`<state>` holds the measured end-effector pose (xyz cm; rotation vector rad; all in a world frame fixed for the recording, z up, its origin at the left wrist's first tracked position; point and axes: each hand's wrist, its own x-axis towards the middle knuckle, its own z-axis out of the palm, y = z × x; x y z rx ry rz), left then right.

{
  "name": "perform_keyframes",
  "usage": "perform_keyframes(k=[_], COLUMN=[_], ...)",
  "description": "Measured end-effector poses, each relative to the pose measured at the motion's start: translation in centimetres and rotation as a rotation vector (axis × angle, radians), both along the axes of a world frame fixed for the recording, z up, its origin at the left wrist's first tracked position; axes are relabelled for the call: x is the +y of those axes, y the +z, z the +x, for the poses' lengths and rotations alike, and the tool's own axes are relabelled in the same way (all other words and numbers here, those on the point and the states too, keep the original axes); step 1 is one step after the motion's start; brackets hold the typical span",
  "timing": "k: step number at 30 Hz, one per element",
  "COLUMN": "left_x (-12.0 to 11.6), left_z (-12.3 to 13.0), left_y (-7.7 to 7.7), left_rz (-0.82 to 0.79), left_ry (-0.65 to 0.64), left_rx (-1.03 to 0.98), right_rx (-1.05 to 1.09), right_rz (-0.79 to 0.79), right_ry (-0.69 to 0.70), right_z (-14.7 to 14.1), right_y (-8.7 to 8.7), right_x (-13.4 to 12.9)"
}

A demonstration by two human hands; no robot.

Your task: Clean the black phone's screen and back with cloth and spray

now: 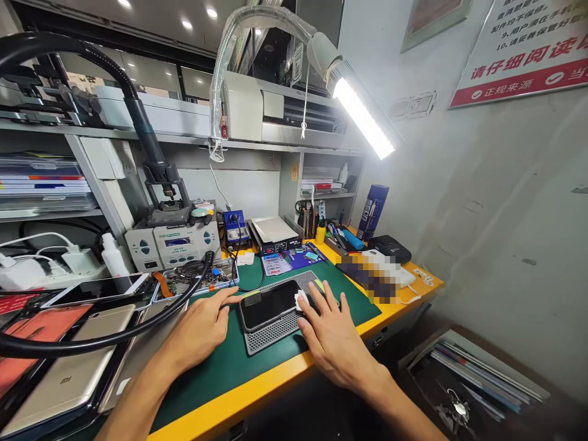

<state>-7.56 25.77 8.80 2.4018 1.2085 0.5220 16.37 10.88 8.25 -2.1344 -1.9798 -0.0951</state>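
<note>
A black smartphone lies screen up on a grey perforated mat. My left hand is at the phone's left end, its index finger stretched out to the edge and its other fingers partly curled. Over the right end, my right hand has its fingers spread. A small white tissue is under its index fingertip, pressed against the phone; part of the tissue is hidden by the hand. Beyond the right fingers, a yellow-green strip shows on the mat.
Several phones, including a gold one, lie at the left beneath a black hose. A parts tray sits near a soldering station. A lit lamp hangs overhead. Tools and a yellow bottle stand at the back right.
</note>
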Motion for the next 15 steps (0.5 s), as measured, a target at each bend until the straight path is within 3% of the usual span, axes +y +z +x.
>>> perform_keyframes(k=[7, 15], left_x=[0.1, 0.1], left_z=[0.0, -0.1], left_y=[-0.2, -0.2], left_rz=[-0.005, -0.002], left_ry=[0.011, 0.008], left_rx=[0.015, 0.008], right_rx=[0.035, 0.028], right_rz=[-0.02, -0.026], right_ry=[-0.032, 0.002], right_z=[0.9, 1.4], right_y=[0.4, 0.6], right_x=[0.7, 3.7])
